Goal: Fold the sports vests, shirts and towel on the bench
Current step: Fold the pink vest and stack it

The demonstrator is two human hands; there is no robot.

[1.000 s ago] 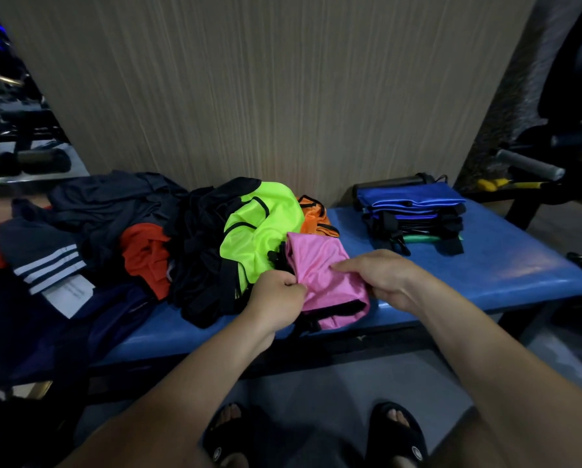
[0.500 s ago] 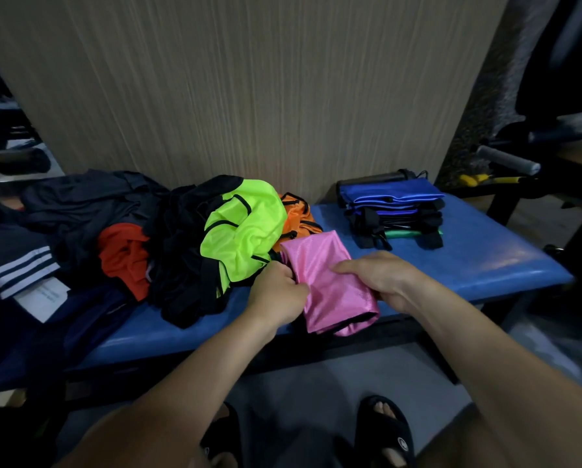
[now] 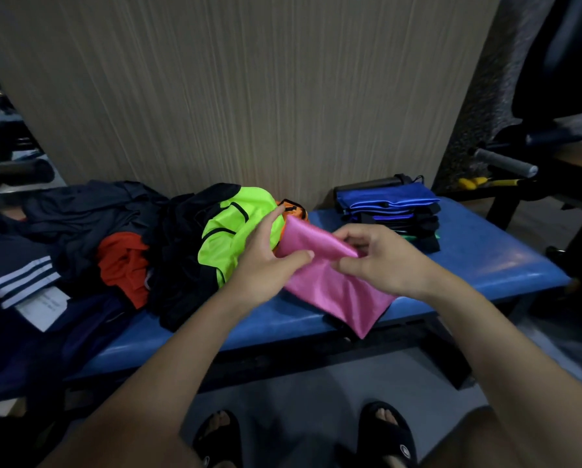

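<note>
Blue padded bench against a wood-grain wall, both hands pinching a pink vest

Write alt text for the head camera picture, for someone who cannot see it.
Two bare hands, left and right, hold a half-folded pink vest over the front edge of a blue bench. To the left lies a heap of unfolded clothes with a neon green vest on top; behind to the right sits a folded stack.

I see a wood-grain wall panel behind, black slide sandals below, and possibly a padded exercise-machine roller at right.
</note>
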